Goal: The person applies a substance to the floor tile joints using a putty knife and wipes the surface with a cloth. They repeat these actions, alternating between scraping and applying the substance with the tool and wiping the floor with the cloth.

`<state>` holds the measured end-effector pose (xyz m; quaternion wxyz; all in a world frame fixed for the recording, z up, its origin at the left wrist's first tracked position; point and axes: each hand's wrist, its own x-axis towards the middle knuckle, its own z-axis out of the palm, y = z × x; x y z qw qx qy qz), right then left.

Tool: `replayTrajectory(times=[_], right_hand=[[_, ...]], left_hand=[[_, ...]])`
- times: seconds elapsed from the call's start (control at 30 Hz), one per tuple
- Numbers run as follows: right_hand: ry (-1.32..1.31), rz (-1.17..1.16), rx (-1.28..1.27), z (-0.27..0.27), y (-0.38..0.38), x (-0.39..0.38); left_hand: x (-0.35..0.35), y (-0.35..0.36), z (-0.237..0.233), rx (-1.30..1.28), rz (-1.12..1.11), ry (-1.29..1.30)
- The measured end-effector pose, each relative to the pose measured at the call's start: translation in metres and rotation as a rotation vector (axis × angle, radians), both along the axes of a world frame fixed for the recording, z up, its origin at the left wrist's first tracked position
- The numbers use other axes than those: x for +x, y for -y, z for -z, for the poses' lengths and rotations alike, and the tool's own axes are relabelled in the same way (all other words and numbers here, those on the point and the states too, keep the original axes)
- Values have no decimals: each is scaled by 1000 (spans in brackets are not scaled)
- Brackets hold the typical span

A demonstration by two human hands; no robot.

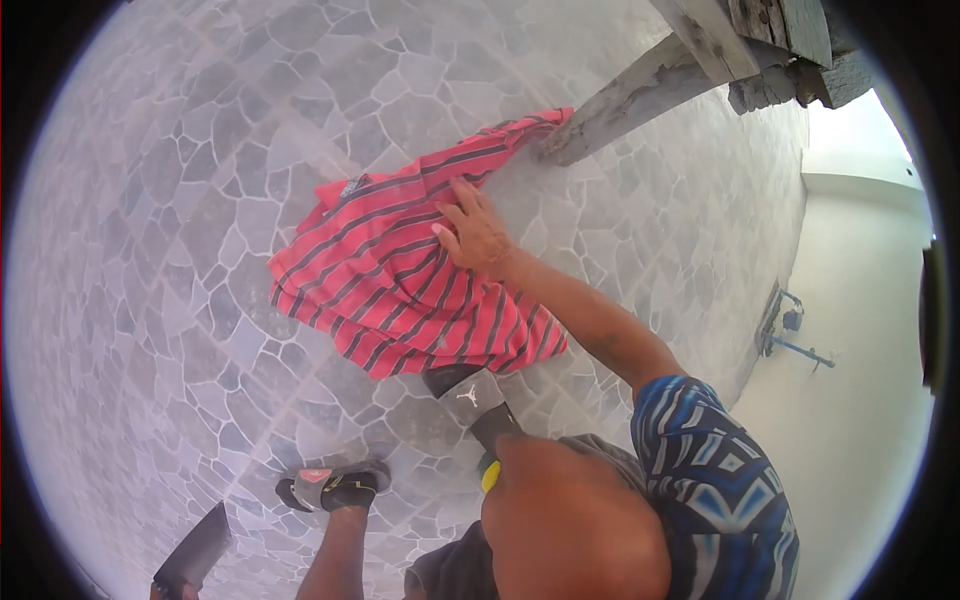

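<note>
A red shirt-like cloth with dark stripes (380, 270) lies spread and wrinkled on the stone-patterned floor. My right hand (473, 230) rests on its upper right part with the fingers apart, palm down. The cloth's far corner reaches the foot of a wooden post (620, 105). At the bottom left edge, my left hand (178, 593) shows only in part, closed around a dark flat blade (195, 550) with a squared end. The rest of that hand is cut off by the frame.
My sandalled feet stand near the cloth; one black sandal (470, 395) is at its lower edge, the other sandal (335, 485) farther left. Rough timber (790, 50) rises at the upper right. A blue metal fitting (795, 340) is by the pale wall (860, 300).
</note>
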<state>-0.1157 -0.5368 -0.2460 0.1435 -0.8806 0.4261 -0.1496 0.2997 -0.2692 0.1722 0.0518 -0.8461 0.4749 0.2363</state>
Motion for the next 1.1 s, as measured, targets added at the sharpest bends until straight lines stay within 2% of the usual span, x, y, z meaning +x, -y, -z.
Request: replayTrajectory(times=[0.07,0.13,0.23,0.27,0.33,0.43,0.53,0.6,0.67,0.77,0.8,0.83,0.87,0.93,0.97,1.0,1.1], right_hand=[[-9,495,-109,14,32,-3],[-157,711,-155,27,70,-2],[-273,1017,39,46,111,18],[-352,897,104,47,101,24],[-487,642,205,12,78,47],[-701,248,568,-41,52,62],[-252,580,404,-45,76,50],[-306,736,-111,4,111,28],[-281,870,142,18,140,10],[-589,790,152,83,190,-36],[-808,687,257,55,189,-34],[-1030,573,367,-4,183,-22],[-1048,402,553,-68,181,-14],[-1164,300,684,-79,189,-31],[-1266,370,624,-24,203,-53],[-1363,437,561,10,214,-63],[-1303,314,566,19,208,-66]], left_hand=[[-8,8,3,15,10,-51],[-17,13,5,30,-6,-105],[-23,21,5,66,-30,-119],[-23,22,4,72,-26,-121],[-22,21,6,63,-23,-122],[-18,17,7,69,-30,-119],[-18,15,10,76,-36,-117],[-18,16,10,89,-34,-113],[-18,14,11,92,-40,-114],[-16,11,12,97,-61,-114],[-17,11,14,101,-68,-114],[-19,13,15,115,-73,-113],[-17,10,16,124,-87,-117],[-7,-4,21,135,-141,-131],[1,-15,24,130,-182,-149],[6,-23,27,122,-227,-163],[-3,-5,18,125,-89,-99]])
